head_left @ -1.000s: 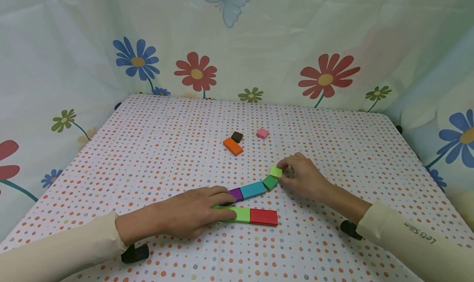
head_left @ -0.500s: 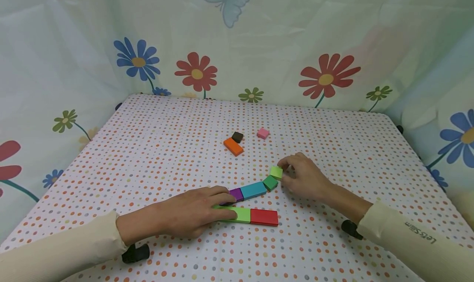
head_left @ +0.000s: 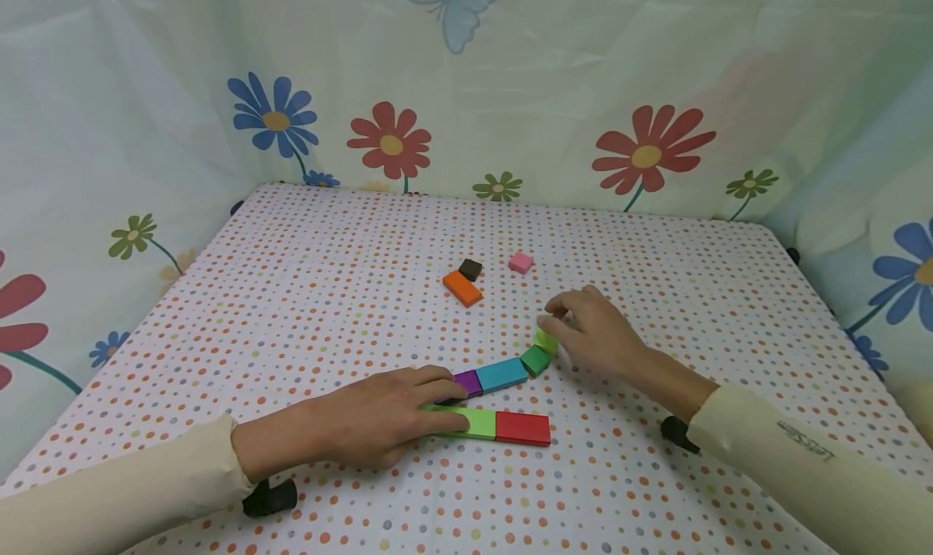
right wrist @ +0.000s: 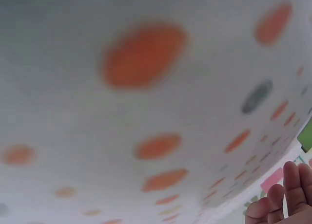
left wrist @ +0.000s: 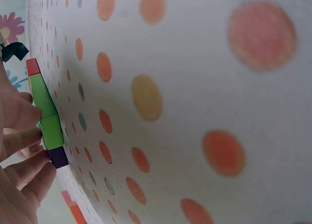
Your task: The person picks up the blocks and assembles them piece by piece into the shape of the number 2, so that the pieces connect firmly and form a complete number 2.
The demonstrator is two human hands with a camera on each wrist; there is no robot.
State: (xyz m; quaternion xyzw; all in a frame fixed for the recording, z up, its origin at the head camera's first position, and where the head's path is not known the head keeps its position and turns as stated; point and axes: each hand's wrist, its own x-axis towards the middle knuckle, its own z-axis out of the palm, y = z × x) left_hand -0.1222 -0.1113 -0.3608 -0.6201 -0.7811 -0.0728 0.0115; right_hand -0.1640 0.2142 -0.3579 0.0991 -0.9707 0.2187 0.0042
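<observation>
In the head view, my left hand (head_left: 379,416) rests over the left ends of two rows of coloured blocks. Its thumb lies on a light green block (head_left: 477,424), which abuts a red block (head_left: 522,428). An index finger touches the purple block (head_left: 470,383); beyond that come a blue block (head_left: 502,374), a green block (head_left: 535,360) and a small lime block (head_left: 545,342). My right hand (head_left: 594,332) hovers beside the lime block and partly hides it, with fingers loosely bent and nothing visibly gripped. The left wrist view shows fingertips against the green and dark purple blocks (left wrist: 58,157).
Farther back on the dotted tablecloth (head_left: 350,296) lie an orange block (head_left: 462,288), a black block (head_left: 470,270) touching or close to it, and a pink block (head_left: 521,262). A floral curtain (head_left: 539,93) hangs behind the table.
My right hand has lifted slightly from the lime block's side, its thumb now passing in front of that block. My left hand stays on the blocks; the view has shifted a little.
</observation>
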